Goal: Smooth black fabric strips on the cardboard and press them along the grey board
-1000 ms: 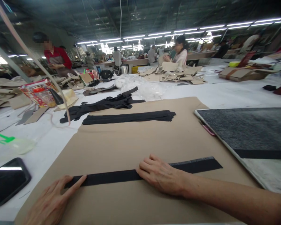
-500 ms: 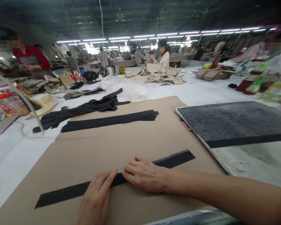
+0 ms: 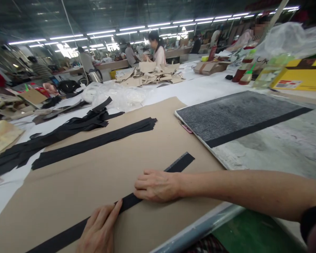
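A long black fabric strip (image 3: 131, 200) lies slantwise across the brown sheet (image 3: 94, 182), a thin grey line along the far edge of its right end. My left hand (image 3: 100, 225) is on the strip's nearer part, thumb and fingers closed at its edge. Farther along it, my right hand (image 3: 158, 186) has its fingers curled down onto the same strip. A short gap of strip shows between the hands. My right fingertips are partly hidden under the hand.
A stack of black strips (image 3: 94, 142) and a looser black heap (image 3: 68, 128) lie beyond. At right, a board (image 3: 252, 154) carries a dark grey textured sheet (image 3: 226, 112) with a black strip along its edge. Bottles, a yellow box (image 3: 300, 75) and tan scraps (image 3: 150, 73) stand farther back.
The view has turned right, so most things appear farther left. My right hand has slid a little along the strip, widening the gap from my left hand.
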Motion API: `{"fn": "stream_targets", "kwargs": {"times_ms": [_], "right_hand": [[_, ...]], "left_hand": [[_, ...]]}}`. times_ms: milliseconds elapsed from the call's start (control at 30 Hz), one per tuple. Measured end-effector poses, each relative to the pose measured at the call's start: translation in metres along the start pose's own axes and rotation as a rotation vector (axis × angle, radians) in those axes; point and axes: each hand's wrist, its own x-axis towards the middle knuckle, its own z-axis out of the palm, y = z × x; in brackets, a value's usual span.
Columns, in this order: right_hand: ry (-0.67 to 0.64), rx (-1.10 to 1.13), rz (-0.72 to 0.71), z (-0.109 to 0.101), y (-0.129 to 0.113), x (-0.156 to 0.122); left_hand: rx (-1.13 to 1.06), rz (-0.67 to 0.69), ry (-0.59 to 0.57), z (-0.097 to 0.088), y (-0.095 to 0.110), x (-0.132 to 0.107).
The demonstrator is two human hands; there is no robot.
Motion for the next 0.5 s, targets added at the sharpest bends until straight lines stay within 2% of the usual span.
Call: {"fn": "stream_targets", "kwargs": {"times_ms": [333, 500], "right_hand": [[0.003, -0.041, -0.024, -0.005, 0.009, -0.024], [0.010, -0.075, -0.008, -0.008, 0.012, -0.039]], "left_hand": [[0.130, 0.014, -0.067, -0.006, 0.007, 0.014], [0.129, -0.067, -0.130, -0.005, 0.014, 0.015]]}}
